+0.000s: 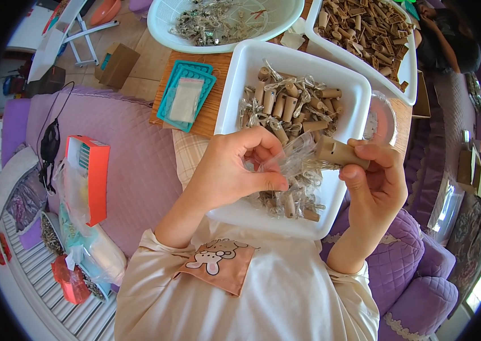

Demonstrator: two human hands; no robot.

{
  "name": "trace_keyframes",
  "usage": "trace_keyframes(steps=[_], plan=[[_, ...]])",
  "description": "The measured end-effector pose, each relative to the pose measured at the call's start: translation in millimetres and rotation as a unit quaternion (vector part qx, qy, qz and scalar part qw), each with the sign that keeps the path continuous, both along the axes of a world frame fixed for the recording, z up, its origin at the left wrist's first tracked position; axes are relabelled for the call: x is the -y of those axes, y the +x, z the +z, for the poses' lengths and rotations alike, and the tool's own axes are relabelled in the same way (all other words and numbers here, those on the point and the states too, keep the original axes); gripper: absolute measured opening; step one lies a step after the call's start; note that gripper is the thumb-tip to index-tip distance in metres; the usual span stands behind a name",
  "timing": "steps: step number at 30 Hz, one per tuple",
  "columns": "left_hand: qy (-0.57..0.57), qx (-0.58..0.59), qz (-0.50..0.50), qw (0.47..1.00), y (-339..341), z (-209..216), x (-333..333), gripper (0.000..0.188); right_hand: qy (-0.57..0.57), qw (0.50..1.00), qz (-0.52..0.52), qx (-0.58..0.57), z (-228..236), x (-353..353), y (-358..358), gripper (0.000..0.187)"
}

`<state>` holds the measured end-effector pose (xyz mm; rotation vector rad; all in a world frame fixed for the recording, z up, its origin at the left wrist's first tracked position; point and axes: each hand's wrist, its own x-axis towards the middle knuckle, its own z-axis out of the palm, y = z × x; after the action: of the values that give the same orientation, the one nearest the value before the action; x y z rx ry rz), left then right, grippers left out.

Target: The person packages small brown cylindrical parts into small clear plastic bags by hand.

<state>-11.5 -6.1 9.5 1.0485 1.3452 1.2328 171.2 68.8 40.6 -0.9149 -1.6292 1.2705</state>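
A small clear bag (291,156) was pinched open by the left hand (235,170), and a brown cork-shaped piece (340,152) was gripped in the right hand (374,182), at the bag's three o'clock. Bagged pieces already lay in the white tray (235,85) beneath; many bare ones remained in the tray (408,68) at one o'clock.

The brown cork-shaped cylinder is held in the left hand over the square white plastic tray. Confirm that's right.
Wrong hand: in the head view the right hand holds the brown cork-shaped cylinder over the square white plastic tray.
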Motion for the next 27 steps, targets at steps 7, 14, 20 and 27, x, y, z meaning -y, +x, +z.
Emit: trace_keyframes(steps=[7,14,20,27], plan=[[-0.010,0.031,-0.025,0.999,-1.8,0.0,0.2,0.033,0.136,0.990,0.025,0.018,0.4,-5.6,-2.5,0.022],[-0.020,0.095,-0.024,0.995,0.8,1.4,0.7,0.037,0.094,0.990,0.106,0.018,2.3,-9.0,-4.9,0.020],[-0.021,0.084,-0.019,0.996,7.4,-3.7,1.0,0.043,0.033,0.986,0.067,0.152,12.1,-6.7,-13.7,0.016],[0.009,0.167,-0.012,0.986,20.3,-12.3,0.7,0.049,0.011,0.981,0.095,0.169,7.4,-6.3,-14.9,0.017]])
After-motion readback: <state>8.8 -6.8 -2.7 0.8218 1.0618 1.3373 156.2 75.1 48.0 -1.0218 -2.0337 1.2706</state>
